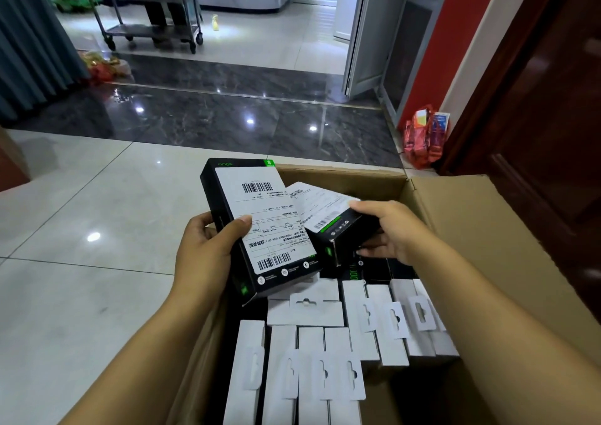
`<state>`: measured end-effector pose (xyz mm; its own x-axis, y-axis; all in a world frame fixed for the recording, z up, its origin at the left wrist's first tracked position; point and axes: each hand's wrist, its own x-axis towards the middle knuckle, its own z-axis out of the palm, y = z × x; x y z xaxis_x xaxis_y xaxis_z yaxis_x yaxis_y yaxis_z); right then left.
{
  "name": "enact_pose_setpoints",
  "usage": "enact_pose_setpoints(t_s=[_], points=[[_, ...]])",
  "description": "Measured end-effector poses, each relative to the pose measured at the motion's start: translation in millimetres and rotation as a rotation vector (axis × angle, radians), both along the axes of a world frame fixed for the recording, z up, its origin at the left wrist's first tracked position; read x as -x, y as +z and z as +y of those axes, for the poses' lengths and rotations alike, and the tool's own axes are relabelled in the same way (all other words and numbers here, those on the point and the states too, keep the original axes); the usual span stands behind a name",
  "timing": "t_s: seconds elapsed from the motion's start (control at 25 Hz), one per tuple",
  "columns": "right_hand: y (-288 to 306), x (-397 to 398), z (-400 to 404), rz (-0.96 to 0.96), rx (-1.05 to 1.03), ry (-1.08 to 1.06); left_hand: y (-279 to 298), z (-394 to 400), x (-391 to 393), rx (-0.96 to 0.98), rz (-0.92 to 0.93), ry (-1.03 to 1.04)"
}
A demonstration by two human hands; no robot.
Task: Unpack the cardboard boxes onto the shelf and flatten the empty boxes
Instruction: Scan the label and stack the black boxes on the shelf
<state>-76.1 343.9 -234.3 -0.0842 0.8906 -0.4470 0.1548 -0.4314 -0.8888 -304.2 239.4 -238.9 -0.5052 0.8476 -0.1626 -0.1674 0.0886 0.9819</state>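
Glossy pale tile floor (pixel 81 255), a dark marble strip beyond it. Open cardboard box (pixel 481 245) sits on the tile, right flap folded out. Past the box, across the marble: steel wheeled cart (pixel 153 31). Right of the box, against the red wall: red plastic bag (pixel 422 145). Inside the box: white hang-tab packs (pixel 328 359) standing in rows.

Left hand (pixel 208 249) grips a black product box (pixel 260 226), white barcode label up, above the carton's left edge. Right hand (pixel 387 232) holds a second black box (pixel 331 219), tilted, just beside the first.
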Motion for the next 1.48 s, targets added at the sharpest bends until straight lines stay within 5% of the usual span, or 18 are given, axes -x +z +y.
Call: enact_pose_setpoints(t_s=[0.52,0.76,1.36,1.48], points=[[7,-16,-46,0.232,-0.093,-0.185,6,-12,-4,0.052,0.125,-0.025],[19,-17,-76,0.441,-0.172,-0.074,7,-13,-13,0.047,0.186,-0.135],[28,6,-131,0.377,-0.25,0.129,23,-47,-20,-0.12,0.228,-0.266],[24,10,-147,0.384,-0.247,0.131,33,-67,-29,-0.179,0.124,-0.285]])
